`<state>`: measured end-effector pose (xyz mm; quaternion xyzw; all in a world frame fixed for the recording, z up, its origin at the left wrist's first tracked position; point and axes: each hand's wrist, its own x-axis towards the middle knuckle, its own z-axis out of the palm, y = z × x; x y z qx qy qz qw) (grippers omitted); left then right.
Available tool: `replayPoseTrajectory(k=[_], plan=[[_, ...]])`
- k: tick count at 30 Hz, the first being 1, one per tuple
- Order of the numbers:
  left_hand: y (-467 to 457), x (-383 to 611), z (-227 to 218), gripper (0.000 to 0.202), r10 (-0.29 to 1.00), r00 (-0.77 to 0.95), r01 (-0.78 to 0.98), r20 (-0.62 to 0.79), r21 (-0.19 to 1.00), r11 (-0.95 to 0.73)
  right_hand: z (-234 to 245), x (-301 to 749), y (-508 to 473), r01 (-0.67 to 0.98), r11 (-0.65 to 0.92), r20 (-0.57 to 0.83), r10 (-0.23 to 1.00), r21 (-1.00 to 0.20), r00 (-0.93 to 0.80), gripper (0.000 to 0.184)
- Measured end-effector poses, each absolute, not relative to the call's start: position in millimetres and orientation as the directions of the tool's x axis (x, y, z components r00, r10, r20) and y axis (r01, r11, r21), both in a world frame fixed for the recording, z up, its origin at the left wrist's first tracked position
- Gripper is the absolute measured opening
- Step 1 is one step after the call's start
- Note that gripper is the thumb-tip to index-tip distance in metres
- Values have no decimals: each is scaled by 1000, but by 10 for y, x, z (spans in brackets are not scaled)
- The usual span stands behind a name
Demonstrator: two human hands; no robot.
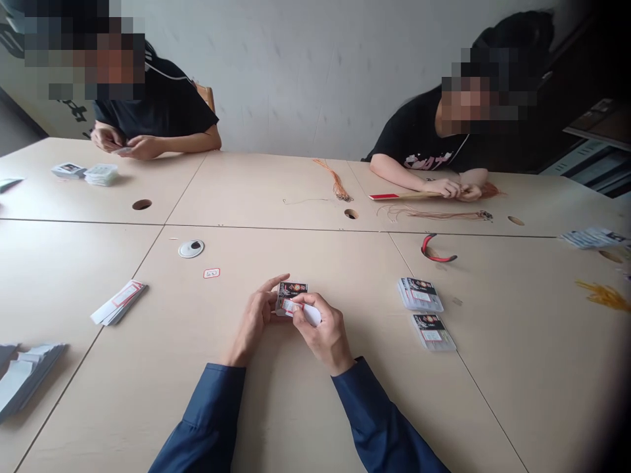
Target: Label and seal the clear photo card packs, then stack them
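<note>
My left hand (251, 322) grips a small flat pack (294, 287) with a black printed top, by its left edge, index finger stretched out past the far side. Between thumb and fingers, my right hand (325, 328) pinches a white paper slip with a red-framed label (310, 315), held over the pack's lower part. Whether the slip touches the pack, I cannot tell. To the right of my hands lie a stack of similar clear packs (420, 295) and, nearer me, another group (434, 332). Bundled white slips (118, 303) with red frames rest to the left.
A round disc (191, 249), a small red-bordered label (211, 273) and a curved red-and-black object (438, 253) lie beyond my hands. Paper stacks (34, 378) are at left. Across the table, two people handle things, near orange cords (338, 184) and cable holes (351, 214).
</note>
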<state>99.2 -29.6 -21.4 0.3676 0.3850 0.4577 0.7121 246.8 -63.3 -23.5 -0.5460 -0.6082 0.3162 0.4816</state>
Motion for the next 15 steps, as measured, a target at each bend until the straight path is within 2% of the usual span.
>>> replayPoseTrajectory(k=[6,15], plan=[[-284,991,-234,58,926,314,-328,-208,892,311,-221,2472,-634,460,264,311,950,-848,29,14],[-277,985,-230,56,921,343,-287,-185,913,290,-223,2457,-639,463,279,326,945,-841,24,16]])
